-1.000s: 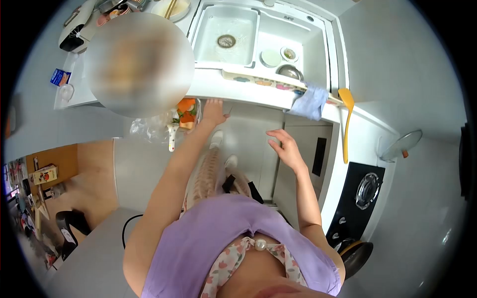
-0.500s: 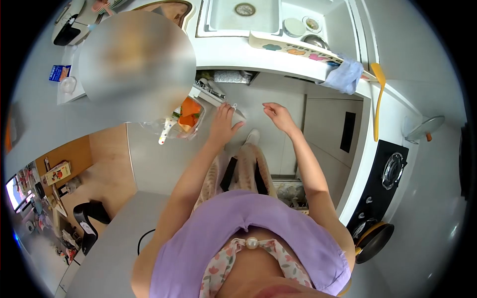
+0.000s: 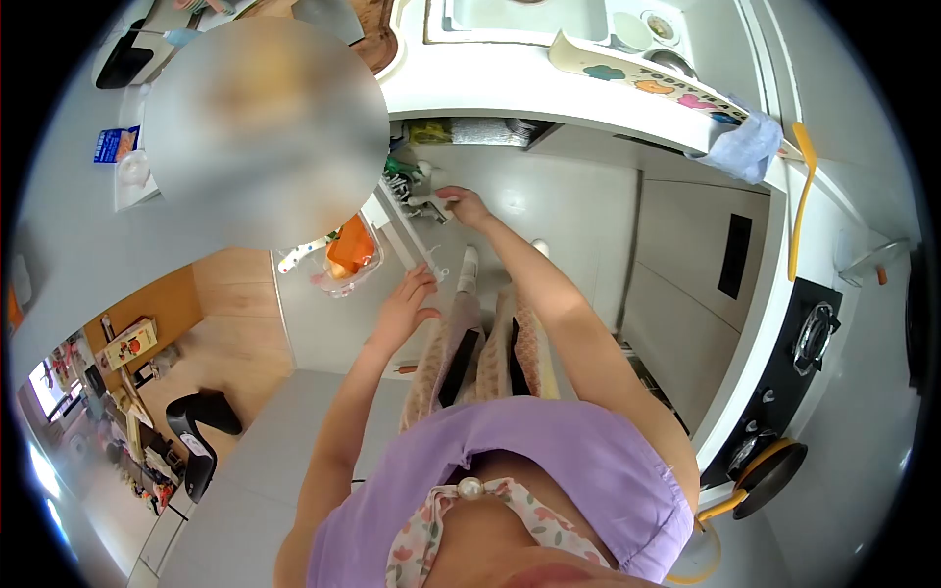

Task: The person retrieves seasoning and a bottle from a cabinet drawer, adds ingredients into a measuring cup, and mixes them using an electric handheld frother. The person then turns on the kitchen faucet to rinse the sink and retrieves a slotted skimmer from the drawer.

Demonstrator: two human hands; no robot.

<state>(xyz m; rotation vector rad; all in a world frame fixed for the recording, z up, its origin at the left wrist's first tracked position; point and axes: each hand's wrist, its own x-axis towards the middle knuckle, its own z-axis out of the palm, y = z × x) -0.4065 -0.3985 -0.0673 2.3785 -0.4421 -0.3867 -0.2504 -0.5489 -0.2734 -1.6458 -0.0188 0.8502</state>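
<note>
A white drawer [image 3: 400,235] stands pulled out below the counter, with metal utensils [image 3: 425,208] and a green item [image 3: 397,181] inside it. My right hand [image 3: 469,208] reaches over the drawer, its bent fingers apart and right beside the metal utensils; nothing shows in its grasp. My left hand [image 3: 404,312] is at the drawer's near end, fingers extended; whether the fingertips touch the drawer front I cannot tell. Left of the drawer is a clear plastic container [image 3: 345,282] with orange pieces [image 3: 353,245] in it. Close by lies a white dotted handle [image 3: 302,257].
A blurred round patch hides much of the left counter. Along the far counter are a sink [image 3: 529,22] and a blue cloth [image 3: 745,147]. A stove [image 3: 784,392], a pan [image 3: 771,480] and a yellow utensil [image 3: 804,196] are at the right. A black chair [image 3: 201,431] stands lower left.
My right hand has moved left to the drawer's utensils. My left hand has drawn back toward me. The drawer is further out and more of its contents show. The view has shifted.
</note>
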